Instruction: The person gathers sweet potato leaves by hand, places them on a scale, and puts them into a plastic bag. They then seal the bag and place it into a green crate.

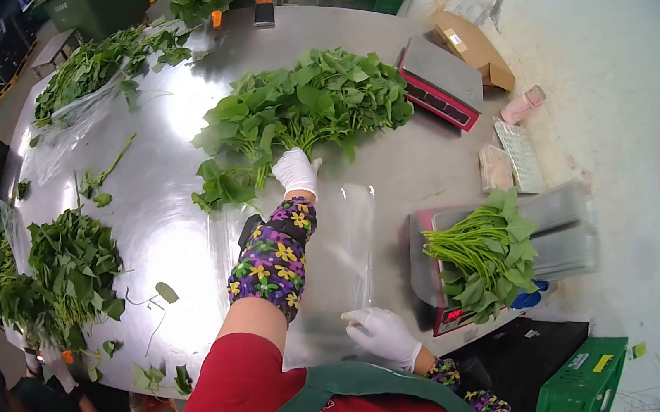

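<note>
My left hand (296, 172), in a white glove, reaches forward with its fingers closed round stems at the near edge of a large pile of leafy greens (316, 99). A clear plastic bag (327, 248) lies flat on the metal table below that pile. At the bag's right edge near my body is my gloved right hand (385, 337), its bent fingers pinching the plastic. To the right, a bundle of greens (487, 256) rests on a red-framed scale (447, 320) with a lit display.
A second scale (447, 78), a cardboard box (471, 46) and a pink bottle (522, 104) stand at the right. More greens (76, 269) lie left, near a co-worker's gloved hands (55, 363). Another person handles greens at the far edge. A green crate (582, 381) sits lower right.
</note>
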Demonstrator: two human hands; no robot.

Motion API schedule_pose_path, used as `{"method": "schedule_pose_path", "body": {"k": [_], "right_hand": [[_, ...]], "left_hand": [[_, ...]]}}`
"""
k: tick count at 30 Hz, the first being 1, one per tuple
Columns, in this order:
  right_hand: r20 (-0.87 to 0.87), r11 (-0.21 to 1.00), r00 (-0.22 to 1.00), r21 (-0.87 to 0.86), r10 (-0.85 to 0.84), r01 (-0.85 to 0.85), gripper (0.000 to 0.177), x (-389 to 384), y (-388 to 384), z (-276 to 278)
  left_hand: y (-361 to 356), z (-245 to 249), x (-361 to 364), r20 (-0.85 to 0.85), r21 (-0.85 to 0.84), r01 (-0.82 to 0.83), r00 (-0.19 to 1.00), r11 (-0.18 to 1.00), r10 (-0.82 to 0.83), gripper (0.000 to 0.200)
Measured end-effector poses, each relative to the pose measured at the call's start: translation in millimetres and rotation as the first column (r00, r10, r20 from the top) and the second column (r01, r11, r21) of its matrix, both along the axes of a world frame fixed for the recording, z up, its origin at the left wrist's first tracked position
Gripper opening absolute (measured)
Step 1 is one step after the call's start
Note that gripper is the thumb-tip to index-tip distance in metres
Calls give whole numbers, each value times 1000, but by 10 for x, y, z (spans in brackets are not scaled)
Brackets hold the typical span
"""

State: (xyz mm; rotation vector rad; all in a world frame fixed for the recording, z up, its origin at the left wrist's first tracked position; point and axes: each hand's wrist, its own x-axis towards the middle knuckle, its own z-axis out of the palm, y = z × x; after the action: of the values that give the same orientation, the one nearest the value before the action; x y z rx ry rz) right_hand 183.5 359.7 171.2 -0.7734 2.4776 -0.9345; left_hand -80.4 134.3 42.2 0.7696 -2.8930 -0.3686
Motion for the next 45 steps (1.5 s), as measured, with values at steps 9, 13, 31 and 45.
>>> {"method": "schedule_pose_path", "body": {"k": [9,13,31,45], "right_hand": [[-63,999,997,38,-35,37,24,34,157,-94],[-68,999,997,37,-37,39,23,2,209,-24],[-769,935,625,-111,133,-337,43,-317,-284,1421],[-598,964,759,-214,-258,159,19,-458,273,866]], "left_hand": [[56,-82,-252,50,237,-122,992,964,113,24],[-212,193,-87,-99,814,68,995,577,23,24],[-94,2050,2274,-393,48,758,613,651,-685,33],[853,2476,2997,-653,755,604,654,255,382,36]]}}
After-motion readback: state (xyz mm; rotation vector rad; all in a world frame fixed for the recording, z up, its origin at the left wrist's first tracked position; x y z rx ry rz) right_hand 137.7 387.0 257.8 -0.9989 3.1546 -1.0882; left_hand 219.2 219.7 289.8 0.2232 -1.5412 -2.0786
